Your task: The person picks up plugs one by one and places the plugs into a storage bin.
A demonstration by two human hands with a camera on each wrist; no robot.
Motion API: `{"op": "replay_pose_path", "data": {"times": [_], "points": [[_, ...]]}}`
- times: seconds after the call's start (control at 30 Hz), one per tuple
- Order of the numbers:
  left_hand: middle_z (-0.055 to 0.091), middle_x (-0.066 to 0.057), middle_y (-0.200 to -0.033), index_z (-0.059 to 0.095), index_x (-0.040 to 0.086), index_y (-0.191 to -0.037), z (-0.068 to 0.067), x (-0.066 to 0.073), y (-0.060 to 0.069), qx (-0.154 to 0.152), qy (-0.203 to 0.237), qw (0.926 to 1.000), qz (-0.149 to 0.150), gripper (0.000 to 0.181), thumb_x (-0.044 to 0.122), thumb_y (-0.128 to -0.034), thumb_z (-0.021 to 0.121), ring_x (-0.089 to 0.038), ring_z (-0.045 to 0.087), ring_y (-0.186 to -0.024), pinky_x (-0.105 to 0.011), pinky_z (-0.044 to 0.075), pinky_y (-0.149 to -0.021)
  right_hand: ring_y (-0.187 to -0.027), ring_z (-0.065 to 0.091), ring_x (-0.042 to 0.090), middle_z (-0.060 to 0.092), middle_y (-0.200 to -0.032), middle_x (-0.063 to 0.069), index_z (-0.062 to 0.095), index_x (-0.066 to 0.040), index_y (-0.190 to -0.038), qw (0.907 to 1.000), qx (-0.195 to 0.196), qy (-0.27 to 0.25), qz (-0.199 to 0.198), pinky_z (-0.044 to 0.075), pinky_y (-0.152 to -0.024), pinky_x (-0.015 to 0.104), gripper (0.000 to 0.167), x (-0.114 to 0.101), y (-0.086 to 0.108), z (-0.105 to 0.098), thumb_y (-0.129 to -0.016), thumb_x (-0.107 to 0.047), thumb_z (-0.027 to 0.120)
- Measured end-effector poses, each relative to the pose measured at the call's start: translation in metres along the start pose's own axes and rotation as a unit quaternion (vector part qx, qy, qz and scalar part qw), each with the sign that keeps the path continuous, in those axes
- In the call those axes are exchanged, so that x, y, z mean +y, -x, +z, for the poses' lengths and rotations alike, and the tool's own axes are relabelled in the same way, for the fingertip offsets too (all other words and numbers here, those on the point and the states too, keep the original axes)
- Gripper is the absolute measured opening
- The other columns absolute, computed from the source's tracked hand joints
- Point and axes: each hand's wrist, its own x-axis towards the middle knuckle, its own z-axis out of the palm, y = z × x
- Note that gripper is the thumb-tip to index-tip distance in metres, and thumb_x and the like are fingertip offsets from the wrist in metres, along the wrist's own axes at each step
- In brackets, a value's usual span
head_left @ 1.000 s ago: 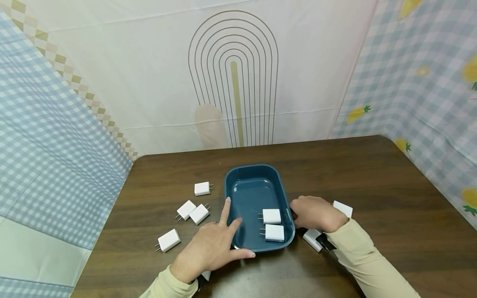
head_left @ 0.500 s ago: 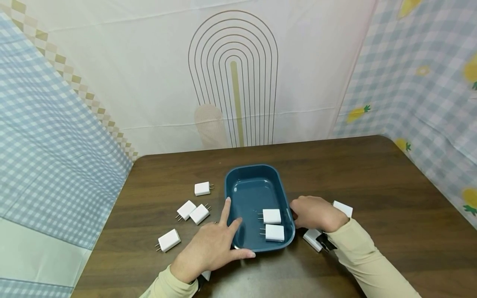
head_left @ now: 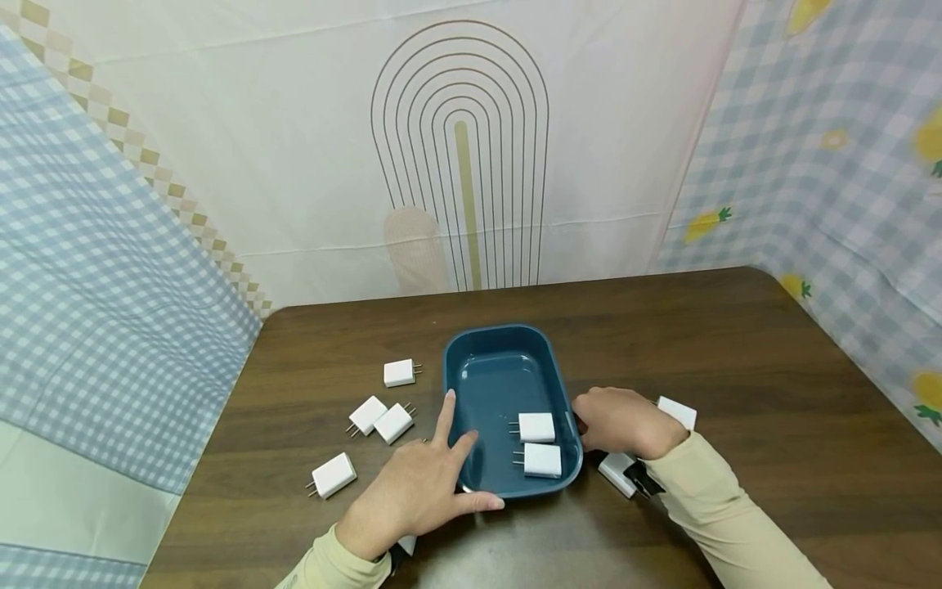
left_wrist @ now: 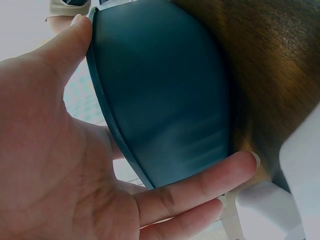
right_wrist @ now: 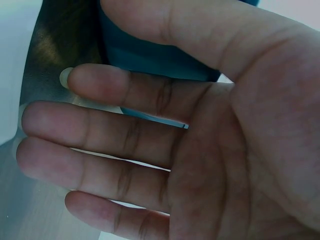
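Observation:
A dark blue rectangular tray [head_left: 502, 384] sits on the table between both hands. Inside its near right part lie two white plug-in chargers [head_left: 542, 460], prongs to the left. My left hand [head_left: 415, 491] rests on the tray's near left corner. Its thumb [left_wrist: 75, 37] touches the near rim; the straight fingers spread over the left rim, some inside and some outside the wall. Beside the right wall is my right hand [head_left: 618, 419]. In the right wrist view its fingers [right_wrist: 90, 120] are nearly straight, palm showing, with nothing between them.
Several white chargers lie left of the tray, including a far one [head_left: 400, 373] and a near one [head_left: 334, 474]. Another white charger [head_left: 677, 413] lies partly behind the right wrist. A white block [head_left: 616, 474] shows under that wrist. Patterned cloths [head_left: 471, 147] hang behind the wooden table [head_left: 662, 319].

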Motion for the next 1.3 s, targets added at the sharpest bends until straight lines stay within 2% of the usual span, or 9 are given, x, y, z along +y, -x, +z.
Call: {"op": "replay_pose_path", "data": {"times": [0.63, 0.93, 1.3], "points": [[0.011, -0.027, -0.168, 0.056, 0.015, -0.145, 0.0009, 0.0003, 0.0004, 0.005, 0.002, 1.0000, 0.002, 0.091, 0.082, -0.0838, 0.052, -0.027, 0.067, -0.069, -0.035, 0.050, -0.064, -0.056, 0.047, 0.011, 0.048, -0.059, -0.007, 0.057, -0.018, -0.062, 0.9999, 0.003, 0.016, -0.001, 0.035, -0.053, 0.028, 0.028, -0.0004, -0.0005, 0.0015, -0.083, -0.008, 0.073], [0.009, -0.026, -0.169, 0.055, 0.016, -0.146, 0.0001, 0.0001, -0.0016, -0.006, 0.001, 1.0000, -0.002, 0.092, 0.083, -0.0837, 0.051, -0.028, 0.068, -0.071, -0.036, 0.051, -0.066, -0.055, 0.048, 0.012, 0.049, -0.059, -0.006, 0.059, -0.017, -0.064, 0.9999, 0.000, 0.008, 0.006, 0.036, -0.053, 0.028, 0.027, -0.0013, -0.0002, 0.0006, -0.084, -0.007, 0.073], [0.009, -0.026, -0.168, 0.055, 0.016, -0.146, 0.0005, -0.0007, -0.0017, -0.005, 0.000, 1.0000, 0.000, 0.092, 0.083, -0.0837, 0.050, -0.028, 0.068, -0.072, -0.036, 0.051, -0.066, -0.055, 0.048, 0.012, 0.050, -0.060, -0.006, 0.058, -0.017, -0.063, 0.9999, 0.003, 0.016, -0.001, 0.036, -0.053, 0.028, 0.027, -0.0011, -0.0009, 0.0006, -0.083, -0.007, 0.074]]}}
